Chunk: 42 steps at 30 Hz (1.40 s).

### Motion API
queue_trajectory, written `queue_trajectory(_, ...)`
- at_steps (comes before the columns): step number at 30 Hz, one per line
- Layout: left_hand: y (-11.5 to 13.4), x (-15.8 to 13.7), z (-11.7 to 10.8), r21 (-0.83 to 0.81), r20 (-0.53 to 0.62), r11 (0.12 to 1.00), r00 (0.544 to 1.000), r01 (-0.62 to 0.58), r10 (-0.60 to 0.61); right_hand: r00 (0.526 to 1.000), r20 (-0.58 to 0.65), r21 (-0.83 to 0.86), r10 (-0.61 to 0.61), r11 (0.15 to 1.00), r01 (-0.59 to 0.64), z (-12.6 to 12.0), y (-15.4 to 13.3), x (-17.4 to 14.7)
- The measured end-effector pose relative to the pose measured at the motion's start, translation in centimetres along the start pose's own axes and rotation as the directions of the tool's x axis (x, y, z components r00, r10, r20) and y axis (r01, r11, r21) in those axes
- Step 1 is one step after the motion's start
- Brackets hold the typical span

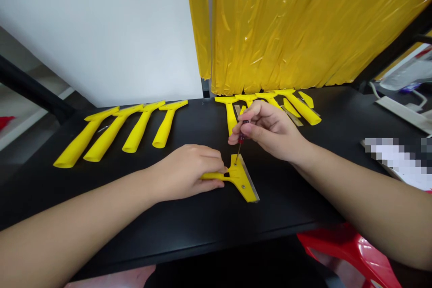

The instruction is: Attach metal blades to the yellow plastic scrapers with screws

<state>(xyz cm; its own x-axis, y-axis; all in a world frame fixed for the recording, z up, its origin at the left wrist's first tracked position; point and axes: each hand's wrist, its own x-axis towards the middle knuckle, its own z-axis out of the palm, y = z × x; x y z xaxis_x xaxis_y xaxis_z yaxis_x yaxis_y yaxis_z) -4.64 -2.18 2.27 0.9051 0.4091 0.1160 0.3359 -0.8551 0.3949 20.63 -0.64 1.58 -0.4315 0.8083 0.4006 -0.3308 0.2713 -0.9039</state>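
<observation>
My left hand point(192, 171) is closed around the handle of a yellow scraper point(241, 180), pressing it to the black table. The scraper's wide head points right, with a metal blade along its edge and two screws in its face. Between the fingertips of my right hand point(270, 128) is a small screwdriver point(241, 137) with a dark red handle. It stands nearly upright, its tip at the upper screw point(235, 164). Part of the screwdriver's handle is hidden by my fingers.
Several yellow scraper handles point(164, 128) lie in a row at the back left of the black table point(135, 225). More yellow parts point(303, 110) and loose blades point(293, 114) lie behind my right hand. Yellow plastic sheeting point(270, 31) hangs behind. A red stool point(354, 252) stands below the front edge.
</observation>
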Motion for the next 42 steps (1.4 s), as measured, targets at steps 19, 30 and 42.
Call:
queue_trajectory(19, 0.0, 0.1, 0.3, 0.032, -0.013, 0.999, 1.000, -0.021, 0.021, 0.961, 0.034, 0.470, 0.274, 0.845, -0.257, 2.7, -0.6, -0.1)
queue_trajectory(30, 0.1, 0.1, 0.4, 0.036, -0.008, 0.999, 1.000, -0.007, 0.008, 0.976, -0.043, 0.405, 0.214, 0.897, -0.179, 3.2, -0.5, -0.3)
queue_trajectory(42, 0.3, 0.2, 0.4, 0.030, -0.032, 1.000, 0.999, -0.007, 0.008, 0.963, -0.109, 0.367, 0.246, 0.911, -0.190, 3.0, -0.3, -0.1)
